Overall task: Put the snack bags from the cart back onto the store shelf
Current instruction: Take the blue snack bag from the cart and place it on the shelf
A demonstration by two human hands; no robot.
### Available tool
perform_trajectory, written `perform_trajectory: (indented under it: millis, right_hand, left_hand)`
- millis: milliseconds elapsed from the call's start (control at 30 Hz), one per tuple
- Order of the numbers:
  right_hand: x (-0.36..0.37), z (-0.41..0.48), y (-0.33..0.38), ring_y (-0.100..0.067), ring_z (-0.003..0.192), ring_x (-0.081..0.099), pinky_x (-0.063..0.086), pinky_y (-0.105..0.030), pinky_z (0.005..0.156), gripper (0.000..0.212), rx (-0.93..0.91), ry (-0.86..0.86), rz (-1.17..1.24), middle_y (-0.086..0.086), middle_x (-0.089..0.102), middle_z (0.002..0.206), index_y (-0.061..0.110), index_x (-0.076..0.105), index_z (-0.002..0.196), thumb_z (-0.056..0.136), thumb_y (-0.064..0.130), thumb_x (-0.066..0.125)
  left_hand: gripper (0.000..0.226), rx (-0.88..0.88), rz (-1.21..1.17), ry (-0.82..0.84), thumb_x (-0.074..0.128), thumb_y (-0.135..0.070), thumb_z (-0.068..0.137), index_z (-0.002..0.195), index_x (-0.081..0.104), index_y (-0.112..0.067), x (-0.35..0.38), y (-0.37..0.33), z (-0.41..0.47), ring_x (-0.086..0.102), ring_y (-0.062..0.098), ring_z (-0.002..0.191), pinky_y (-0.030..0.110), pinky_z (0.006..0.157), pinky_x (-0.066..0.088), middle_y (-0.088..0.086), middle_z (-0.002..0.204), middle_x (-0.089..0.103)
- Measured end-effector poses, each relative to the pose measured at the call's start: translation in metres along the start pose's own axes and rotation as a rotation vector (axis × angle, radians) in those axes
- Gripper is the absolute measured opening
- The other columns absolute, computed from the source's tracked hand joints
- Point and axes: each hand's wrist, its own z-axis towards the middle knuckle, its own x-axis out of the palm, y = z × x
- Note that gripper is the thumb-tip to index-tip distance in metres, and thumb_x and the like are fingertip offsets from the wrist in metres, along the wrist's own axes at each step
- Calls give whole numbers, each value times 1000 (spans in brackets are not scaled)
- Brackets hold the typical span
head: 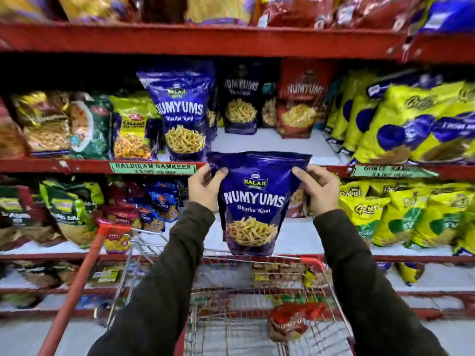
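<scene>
Purple snack bag (253,201) upright; both hands pinch its top.

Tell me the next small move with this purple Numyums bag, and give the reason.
Probably lift the held Numyums bag up and forward onto the bare white shelf space right of the matching upright bag. The left hand and right hand pinch its top corners just below that shelf's edge, and the open spot sits among the same brand.

Blue snack bag (253,201) in both hands
</scene>
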Motion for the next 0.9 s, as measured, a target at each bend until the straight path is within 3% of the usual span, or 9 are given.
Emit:
perform_trajectory:
  millis: [100,200,333,400,567,633,733,800,900]
  right_hand:
    - [10,42,36,-5,61,63,52,-22,60,9,13,33,123,10,71,63,15,66,76,74,18,74]
    - [21,82,67,-5,52,61,49,-18,48,8,24,83,155,9,70,57,16,67,76,84,16,65]
    - [35,138,84,-7,53,62,48,-17,46,5,128,18,192,8,70,56,14,67,77,82,16,68]
    - [41,165,83,-10,57,61,48,-16,47,6,180,-16,193,3,69,64,14,66,76,80,16,69]
    - [53,220,76,-11,47,55,45,-22,48,15,243,-89,181,0,59,56,15,58,69,78,17,70]
    - [60,235,76,-15,56,51,48,-27,53,14,243,-112,188,-4,53,64,13,52,78,80,15,66]
    - [68,255,71,-18,70,51,51,-36,66,15,233,-135,278,-6,48,84,14,41,91,88,8,53]
    - [70,272,63,-26,84,58,50,-37,75,10,267,-113,267,-11,53,94,15,48,96,91,6,50]
    - [79,290,35,-35,112,55,47,-39,85,34,335,-73,51,-16,56,113,-3,49,117,91,17,55]
  left_hand:
    - [61,7,-138,-47,80,-38,61,105,65,0,29,-34,35,61,31,103,47,98,48,19,113,64]
    - [60,-41,-258,-85,81,-31,68,118,62,-5,60,-63,69,62,26,112,41,109,45,13,122,64]
    - [48,-103,-189,-80,82,-43,52,92,76,-17,85,-76,128,67,27,107,47,107,47,7,108,73]
    - [28,-141,-112,-54,77,-46,56,71,76,-23,95,-81,149,67,30,110,50,104,50,6,100,72]
    - [45,-142,-21,-88,59,-35,87,124,60,-9,123,-99,175,59,27,120,36,102,47,15,132,61]
    - [43,-106,-57,-172,57,-24,92,129,55,-2,132,-101,187,56,26,123,29,97,43,17,138,56]
    - [36,-31,-216,-296,55,-4,92,125,53,9,144,-103,206,48,17,102,16,81,33,24,136,55]
    - [37,-29,-352,-320,54,2,91,127,51,10,147,-100,217,49,19,104,24,89,36,27,137,53]
    - [41,-73,-388,-339,56,-3,92,132,49,3,149,-91,228,48,29,131,33,111,34,21,143,50]
